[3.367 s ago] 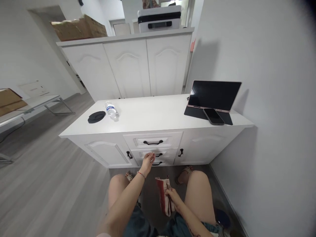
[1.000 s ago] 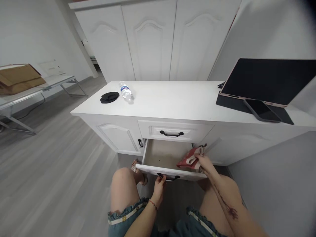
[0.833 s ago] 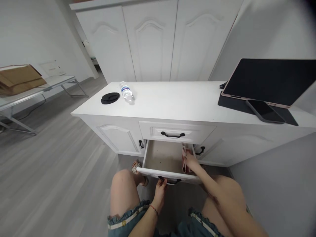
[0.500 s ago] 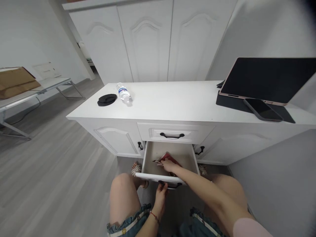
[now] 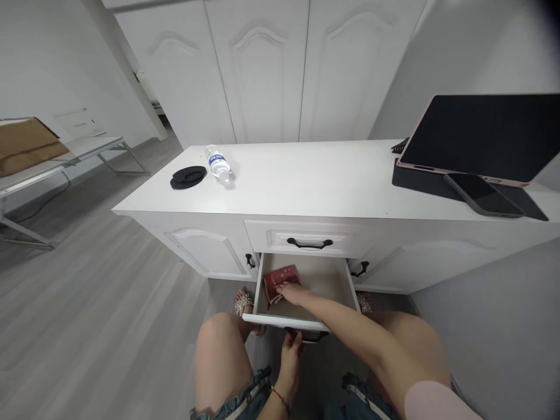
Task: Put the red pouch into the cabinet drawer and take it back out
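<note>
The lower drawer (image 5: 326,286) of a white cabinet is pulled out between my knees. Inside it, towards the left, lies a red patterned cloth (image 5: 275,280) with a pale edge, partly covered by my right hand (image 5: 294,293). The fingers of that hand are stretched over the cloth's right part, touching it. Below the drawer front, my left hand (image 5: 290,353) is closed on the left end of the black drawer handle (image 5: 312,337). A red string bracelet is on the left wrist.
On the white countertop (image 5: 306,181) are a clear bottle (image 5: 217,163), a black flat object (image 5: 188,177), a laptop-like screen (image 5: 485,137) and a phone (image 5: 485,195). Above the drawer sits a shut one (image 5: 310,239). A brown cardboard box (image 5: 30,146) is on a table at left.
My right hand has moved slightly left in the drawer. The red cloth has shifted to the drawer's left side and lies more spread out. My left hand stays at the handle.
</note>
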A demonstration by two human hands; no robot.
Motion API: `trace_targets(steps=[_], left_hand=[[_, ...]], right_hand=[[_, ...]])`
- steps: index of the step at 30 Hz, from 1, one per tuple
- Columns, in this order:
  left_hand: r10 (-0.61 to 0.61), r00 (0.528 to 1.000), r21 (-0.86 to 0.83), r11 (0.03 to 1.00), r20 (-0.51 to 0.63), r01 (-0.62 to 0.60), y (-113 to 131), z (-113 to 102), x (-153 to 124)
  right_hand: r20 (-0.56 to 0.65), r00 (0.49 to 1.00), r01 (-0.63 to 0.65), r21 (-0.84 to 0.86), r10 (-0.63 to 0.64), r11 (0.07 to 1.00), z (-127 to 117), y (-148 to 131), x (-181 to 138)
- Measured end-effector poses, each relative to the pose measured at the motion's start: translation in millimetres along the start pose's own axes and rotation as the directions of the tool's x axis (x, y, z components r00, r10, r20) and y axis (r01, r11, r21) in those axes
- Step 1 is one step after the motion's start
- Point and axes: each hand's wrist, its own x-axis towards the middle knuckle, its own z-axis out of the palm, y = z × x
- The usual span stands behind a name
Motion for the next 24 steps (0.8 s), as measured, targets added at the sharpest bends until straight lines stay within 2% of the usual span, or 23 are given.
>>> trace_targets(steps=[5, 9, 14, 24], left_hand=[[-0.034, 0.999, -0.038, 0.999, -0.028, 0.033, -5.5, -3.6, 1.9], [-0.063, 0.998, -0.057, 0.996, -0.007, 0.063, -3.1, -3.0, -1.4], [-0.083, 0.996, -0.058, 0.995, -0.035, 0.081, 2.2, 0.9, -4.8], [-0.107, 0.994, -0.074, 0.992, -0.029, 0.105, 14.0, 8.0, -12.4]], right_hand=[[-0.002, 1.0, -0.027, -0.031, 0.027, 0.999, -11.6, 8.9, 20.9], [-0.026, 0.996, -0.088, -0.027, 0.087, 0.996, -21.6, 14.6, 37.3], [-0.06, 0.982, -0.182, 0.0, 0.181, 0.983, -31.2, 22.3, 54.9], [-0.148, 0.937, -0.306, 0.097, 0.317, 0.947, -44.1, 47.0, 61.5]])
